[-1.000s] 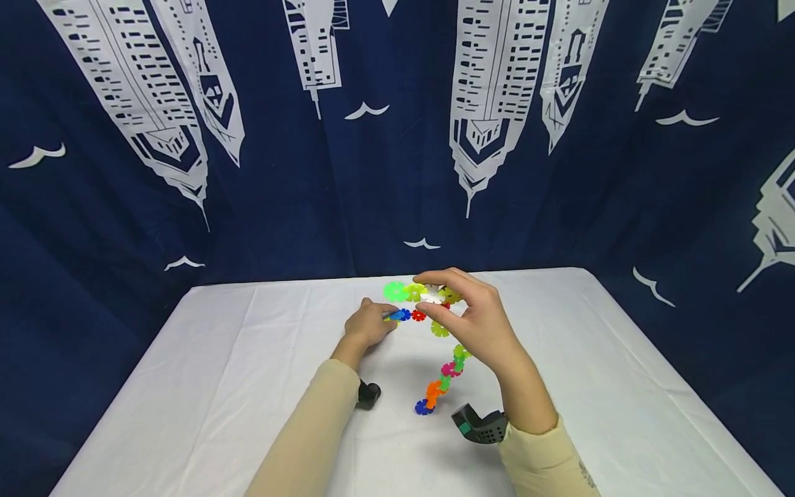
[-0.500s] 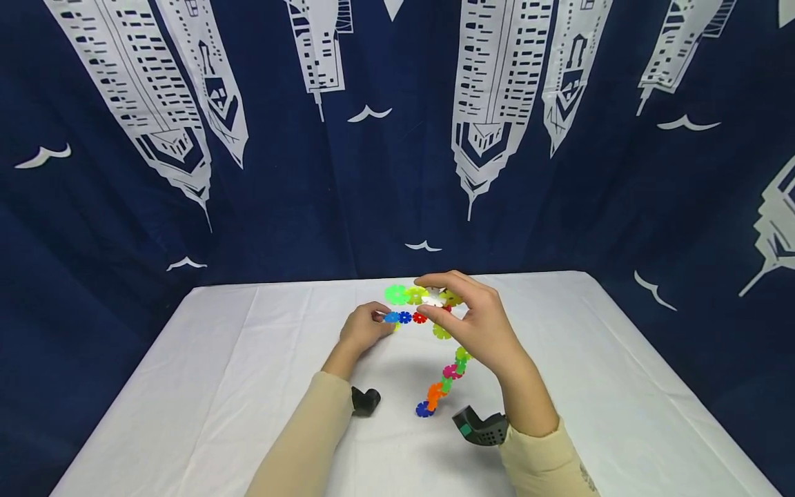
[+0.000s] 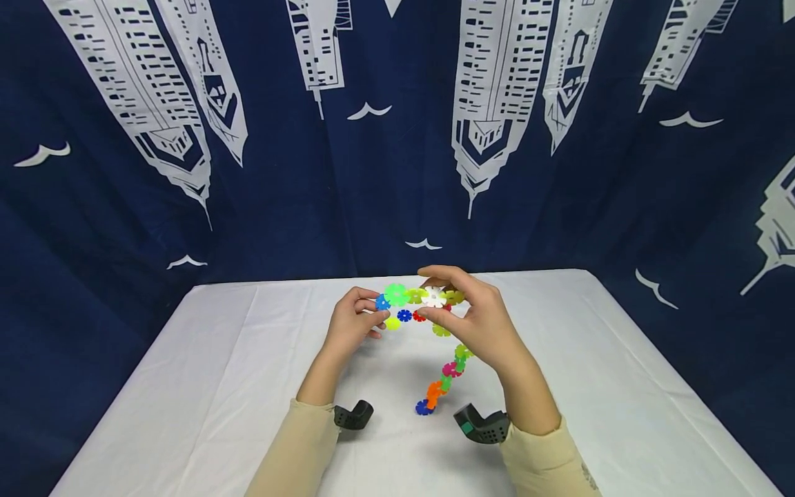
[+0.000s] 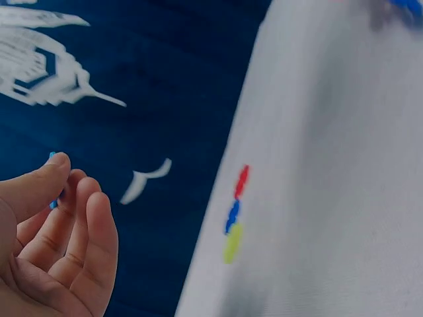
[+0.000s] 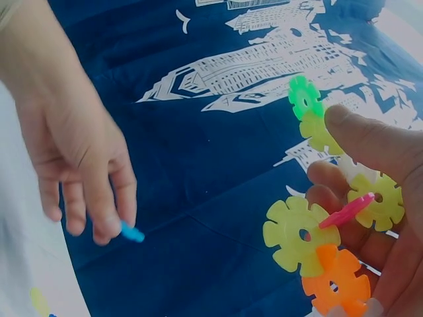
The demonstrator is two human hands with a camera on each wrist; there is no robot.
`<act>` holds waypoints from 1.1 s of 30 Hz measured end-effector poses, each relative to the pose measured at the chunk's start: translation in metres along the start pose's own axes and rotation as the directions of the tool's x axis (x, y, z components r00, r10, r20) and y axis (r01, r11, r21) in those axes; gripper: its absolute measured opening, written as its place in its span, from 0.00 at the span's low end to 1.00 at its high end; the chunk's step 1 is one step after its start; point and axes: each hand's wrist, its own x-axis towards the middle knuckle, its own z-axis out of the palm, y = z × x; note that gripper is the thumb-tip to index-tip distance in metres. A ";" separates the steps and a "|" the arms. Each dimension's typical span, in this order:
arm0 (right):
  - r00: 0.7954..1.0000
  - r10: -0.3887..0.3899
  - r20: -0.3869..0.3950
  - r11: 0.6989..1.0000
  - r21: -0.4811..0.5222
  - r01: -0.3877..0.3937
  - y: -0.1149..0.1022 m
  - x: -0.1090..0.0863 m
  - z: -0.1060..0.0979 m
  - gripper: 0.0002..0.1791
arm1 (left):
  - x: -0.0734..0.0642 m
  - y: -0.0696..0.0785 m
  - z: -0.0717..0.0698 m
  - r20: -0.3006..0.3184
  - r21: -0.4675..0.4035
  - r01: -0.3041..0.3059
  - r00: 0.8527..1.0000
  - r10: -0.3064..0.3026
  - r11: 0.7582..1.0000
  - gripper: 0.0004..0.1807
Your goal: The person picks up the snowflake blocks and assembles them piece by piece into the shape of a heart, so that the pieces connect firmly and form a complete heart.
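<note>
My left hand (image 3: 350,321) pinches a light blue notched flower disc (image 3: 381,302) between thumb and fingers, raised off the table; only its edge (image 5: 133,232) shows in the right wrist view. My right hand (image 3: 475,317) holds a chain of interlocked flower discs, its thumb and fingers about the white disc (image 3: 433,297). The chain's green end disc (image 3: 395,295) points toward the light blue one; in the right wrist view the two are apart. Past the hand the chain runs down through a pink disc (image 5: 347,210) and an orange disc (image 5: 336,284) to a dark blue disc (image 3: 424,407).
On the white tablecloth (image 3: 248,386), behind the chain, lie a yellow disc (image 3: 393,323), a dark blue disc (image 3: 404,315) and a red disc (image 3: 419,315). A navy curtain (image 3: 385,172) with white building prints hangs at the table's far edge. Both wrists wear black cameras.
My left hand has picked the light blue disc out of the row on the table and lifted it beside the chain's green end. My right hand has stayed nearly still with the chain.
</note>
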 end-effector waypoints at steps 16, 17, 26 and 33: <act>1.000 -0.001 0.020 1.000 -0.004 0.002 0.001 -0.002 -0.005 0.25 | -0.045 0.061 -0.019 0.211 -0.209 -0.117 0.964 0.162 0.971 0.24; 1.000 -0.004 0.022 1.000 -0.005 0.004 0.001 -0.002 -0.005 0.23 | -0.048 0.064 -0.019 0.214 -0.209 -0.127 0.962 0.172 0.970 0.23; 0.998 -0.048 0.040 0.999 -0.006 0.048 0.004 -0.002 -0.007 0.16 | -0.059 0.076 -0.017 0.183 -0.166 -0.280 0.933 0.309 0.945 0.22; 0.997 -0.034 0.072 0.999 -0.033 0.037 0.004 -0.002 -0.006 0.16 | -0.065 0.082 -0.016 0.156 -0.095 -0.398 0.899 0.409 0.912 0.21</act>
